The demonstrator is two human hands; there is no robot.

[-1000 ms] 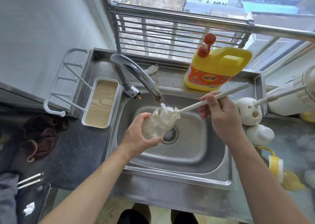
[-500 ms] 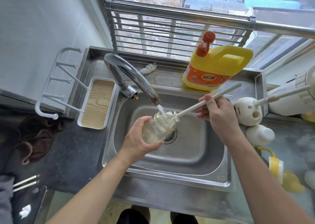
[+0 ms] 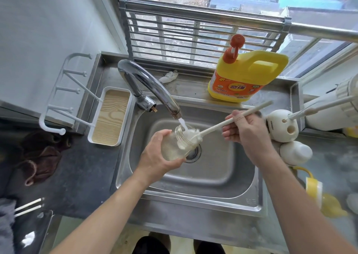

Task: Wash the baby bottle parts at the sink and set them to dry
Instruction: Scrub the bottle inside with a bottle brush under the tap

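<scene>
My left hand (image 3: 157, 153) grips a clear baby bottle (image 3: 175, 146), tilted with its mouth up toward the running faucet (image 3: 153, 91) over the steel sink (image 3: 242, 178). My right hand (image 3: 245, 132) holds the long white handle of a bottle brush (image 3: 219, 124). Its white sponge head sits at the bottle's mouth, partly inside. A thin stream of water falls onto the bottle's rim.
A yellow detergent jug (image 3: 246, 75) stands on the ledge behind the sink. At right are a white brush holder (image 3: 280, 126) with another brush, a white bottle part (image 3: 296, 153) and a yellow handled piece (image 3: 313, 190). A white drying rack with a wood-look tray (image 3: 110, 118) is at left.
The brush head has slid down from above the rim into the bottle's mouth. Both hands stay over the drain; the head camera has shifted slightly.
</scene>
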